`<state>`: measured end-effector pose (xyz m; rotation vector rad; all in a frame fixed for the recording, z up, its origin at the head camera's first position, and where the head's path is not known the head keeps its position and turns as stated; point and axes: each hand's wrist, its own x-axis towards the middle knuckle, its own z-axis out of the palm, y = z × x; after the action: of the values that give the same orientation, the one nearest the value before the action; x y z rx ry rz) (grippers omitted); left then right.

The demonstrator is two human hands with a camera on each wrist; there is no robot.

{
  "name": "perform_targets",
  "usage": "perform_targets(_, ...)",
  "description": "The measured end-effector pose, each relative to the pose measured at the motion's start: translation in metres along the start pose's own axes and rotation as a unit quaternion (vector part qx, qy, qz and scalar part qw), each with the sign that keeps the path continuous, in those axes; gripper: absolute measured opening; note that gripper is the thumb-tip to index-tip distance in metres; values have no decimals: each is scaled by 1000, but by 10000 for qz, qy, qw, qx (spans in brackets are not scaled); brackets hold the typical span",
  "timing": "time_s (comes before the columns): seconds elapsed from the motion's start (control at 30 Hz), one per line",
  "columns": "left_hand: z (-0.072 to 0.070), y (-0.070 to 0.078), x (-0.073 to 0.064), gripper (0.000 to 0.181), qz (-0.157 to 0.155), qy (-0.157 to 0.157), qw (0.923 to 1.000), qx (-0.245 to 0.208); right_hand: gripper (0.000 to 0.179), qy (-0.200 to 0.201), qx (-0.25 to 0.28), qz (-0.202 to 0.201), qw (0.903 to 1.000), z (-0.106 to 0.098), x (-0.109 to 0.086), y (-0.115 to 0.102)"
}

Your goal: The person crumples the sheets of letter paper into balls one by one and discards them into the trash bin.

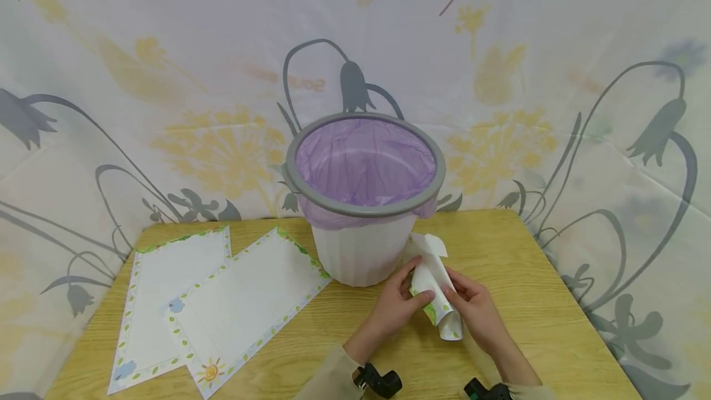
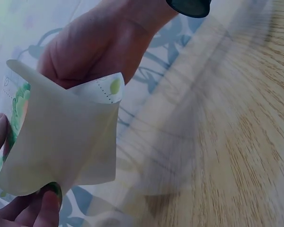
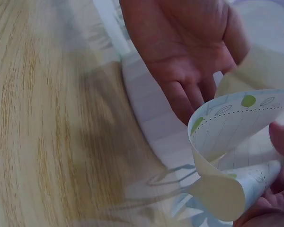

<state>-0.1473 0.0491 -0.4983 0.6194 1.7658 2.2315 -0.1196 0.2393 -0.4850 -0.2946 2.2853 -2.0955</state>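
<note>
The left hand and right hand pinch the curled paper; bending it seems the step, next needing a squeeze, though some grip is hidden.

Head cam's looking forward and down from the near side of the table, far edge included, while the wrist cams are way closer, left facing the right hand, right facing the left hand, all sharing the paper.
</note>
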Motion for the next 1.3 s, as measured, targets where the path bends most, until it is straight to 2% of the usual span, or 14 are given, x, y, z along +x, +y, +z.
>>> perform_targets(0.13, 2, 2, -1, 68, 315, 101, 9994, 60, 44, -452, 315, -307, 9980, -1, -2, 0)
perform_targets(0.27, 6, 7, -1, 67, 555, 361, 9943, 832, 40, -758, 714, -530, 9932, -1, -4, 0)
perform_targets(0.33, 8, 10, -1, 66, 744, 497, 9867, 1358, 39, -816, 845, -534, 9916, 0, -5, -1)
perform_targets(0.4, 9, 11, 0, 65, 1009, 599, 9758, 1845, 39, -789, 914, -474, 9916, 1, -6, -3)
perform_targets(0.5, 10, 13, 1, 62, 1265, 713, 9617, 2325, 38, -769, 926, -356, 9921, 2, -7, -7)
perform_targets(0.6, 11, 13, 2, 58, 1307, 871, 9546, 2530, 37, -822, 979, -229, 9915, 1, -8, -12)
perform_targets(0.77, 14, 16, 2, 51, 1154, 1168, 9491, 2689, 35, -1026, 1233, -288, 9866, 4, -9, -18)
perform_targets(0.87, 16, 16, 2, 45, 1158, 1370, 9414, 2858, 35, -837, 1134, -306, 9895, 9, -10, -20)
perform_targets(1.03, 16, 15, 1, 39, 1319, 1654, 9280, 3068, 34, -245, 771, -119, 9967, 18, -10, -24)
perform_targets(1.17, 14, 16, 0, 33, 1270, 1743, 9190, 3300, 29, 266, 482, 25, 9985, 24, -11, -26)
perform_targets(1.3, 13, 18, -1, 30, 1231, 1752, 9119, 3502, 21, 858, 22, 150, 9962, 27, -13, -27)
